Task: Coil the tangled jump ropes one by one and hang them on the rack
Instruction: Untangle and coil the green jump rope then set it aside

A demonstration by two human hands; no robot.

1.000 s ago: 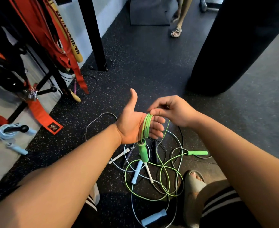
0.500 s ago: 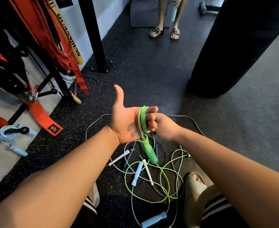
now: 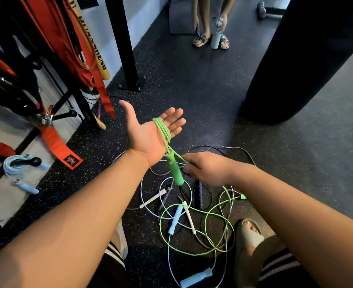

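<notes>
The left hand (image 3: 148, 136) lies palm-up, grip wide, with the bright-green plastic jump rope (image 3: 161, 129) looped across its fingers and its green foam handle (image 3: 175, 171) dangling below the wrist. The right hand (image 3: 206, 169) seems to pinch the cord, above the tangled ropes (image 3: 175, 222) on the black floor (image 3: 192, 90).

Black capital letters are printed lengthwise on a pale wooden stick (image 3: 100, 63) that hangs among orange straps (image 3: 53, 28) at the rack (image 3: 63, 116) on the left. The run "ANSHENG" can be read, ending near the stick's rounded lower end. The letters above it are partly covered and cannot be made out with certainty. A small black label (image 3: 70, 160) is fixed to the end of an orange band (image 3: 53, 140) lying by the left edge of the floor. It carries a red emblem and tiny writing, too small to be read.
</notes>
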